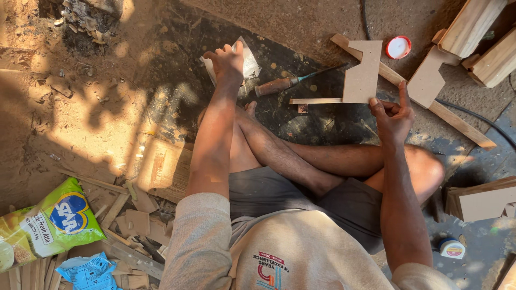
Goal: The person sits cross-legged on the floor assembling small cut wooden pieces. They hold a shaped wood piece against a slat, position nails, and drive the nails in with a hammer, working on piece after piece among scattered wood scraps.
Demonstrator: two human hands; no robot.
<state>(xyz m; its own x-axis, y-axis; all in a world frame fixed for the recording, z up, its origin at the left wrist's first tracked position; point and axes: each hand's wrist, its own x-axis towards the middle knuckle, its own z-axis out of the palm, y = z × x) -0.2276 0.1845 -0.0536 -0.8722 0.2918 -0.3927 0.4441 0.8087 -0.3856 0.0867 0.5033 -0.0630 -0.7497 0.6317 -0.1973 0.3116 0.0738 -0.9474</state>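
While the right hand [393,115] pinches a notched board piece [363,71] upright for viewing, the left hand [228,62] reaches forward, fingers closing on a clear plastic bag [250,65] beside a wood-handled chisel [285,84].

left hand [228,62]: covers most of clear packet [248,63] | green sack [48,223]: cut by left edge

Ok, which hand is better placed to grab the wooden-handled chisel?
Left, probably. The left hand rests on the plastic bag, right beside the chisel handle. The right hand is farther off and already holds the cut board.
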